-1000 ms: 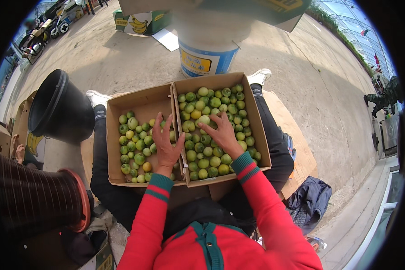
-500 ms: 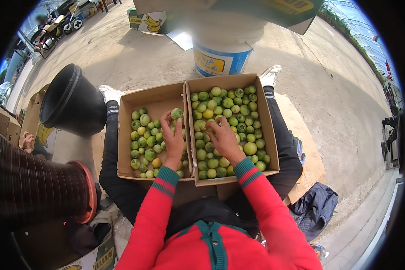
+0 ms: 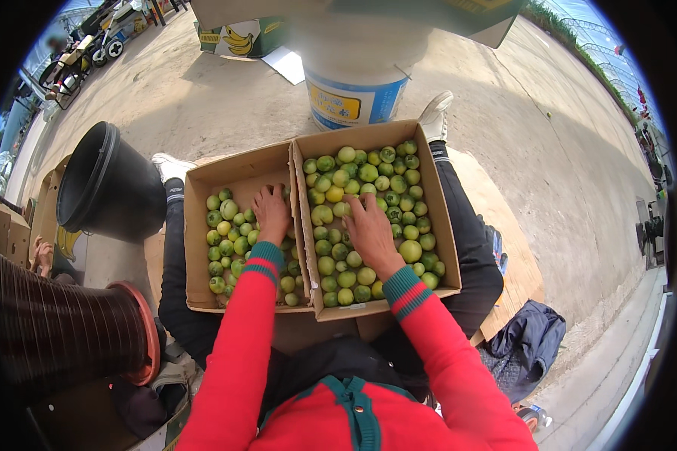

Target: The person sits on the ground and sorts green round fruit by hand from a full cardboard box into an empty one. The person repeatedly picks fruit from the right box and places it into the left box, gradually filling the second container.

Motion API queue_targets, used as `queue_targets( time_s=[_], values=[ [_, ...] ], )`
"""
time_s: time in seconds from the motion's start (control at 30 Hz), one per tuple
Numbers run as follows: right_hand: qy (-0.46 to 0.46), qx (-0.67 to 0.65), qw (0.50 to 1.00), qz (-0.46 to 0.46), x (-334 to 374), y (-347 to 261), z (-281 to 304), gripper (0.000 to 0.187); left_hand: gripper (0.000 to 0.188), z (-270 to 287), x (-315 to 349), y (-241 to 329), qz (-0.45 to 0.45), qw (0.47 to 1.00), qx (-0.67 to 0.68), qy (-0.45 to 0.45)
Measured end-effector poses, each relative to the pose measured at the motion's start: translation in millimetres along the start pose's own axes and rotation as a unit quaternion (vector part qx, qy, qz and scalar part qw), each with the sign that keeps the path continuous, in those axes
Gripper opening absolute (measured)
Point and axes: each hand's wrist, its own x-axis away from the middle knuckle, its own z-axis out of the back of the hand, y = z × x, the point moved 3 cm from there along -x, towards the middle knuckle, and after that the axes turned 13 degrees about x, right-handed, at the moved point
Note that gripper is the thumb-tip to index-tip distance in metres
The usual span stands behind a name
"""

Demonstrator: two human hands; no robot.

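Observation:
Two joined cardboard boxes lie across my lap, both holding green tomatoes. The left box (image 3: 237, 164) has a bare stretch of floor at its far end, with tomatoes (image 3: 229, 229) over the rest. Tomatoes cover most of the right box (image 3: 438, 214). My left hand (image 3: 271, 214) is down in the left box beside the shared wall, back upward and fingers bent; its palm and what it may hold are hidden. Over the right box, my right hand (image 3: 374, 234) has its fingers curled round a green tomato (image 3: 349, 204), largely covered by the fingers.
A black bucket (image 3: 120, 184) tilts at the left, above a stack of brown pots (image 3: 60, 304). Another person's hand (image 3: 43, 255) shows at the left edge. Ahead stands a white and blue pail (image 3: 357, 98) beneath a carton. Dark cloth (image 3: 530, 342) lies at the lower right.
My left hand has turned palm down and lowered into the left box; the tomato it held up is now hidden. My right hand stays among the tomatoes. The view has shifted slightly.

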Motion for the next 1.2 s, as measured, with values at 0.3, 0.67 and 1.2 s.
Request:
queue_targets(
  time_s=[0.3,0.67,1.2],
  values=[
    [0.067,-0.162,0.983,0.046,-1,-8,19,0.067,0.039,90,55,81,-0.093,0.896,0.431,0.051],
    [0.013,-0.193,0.977,0.094,2,-23,26,0.07,0.033,52,70,80,0.096,0.654,0.744,-0.095],
    [0.029,0.038,0.998,-0.031,-7,11,-1,0.046,0.038,45,10,-70,0.002,0.999,-0.018,0.044]
  ],
)
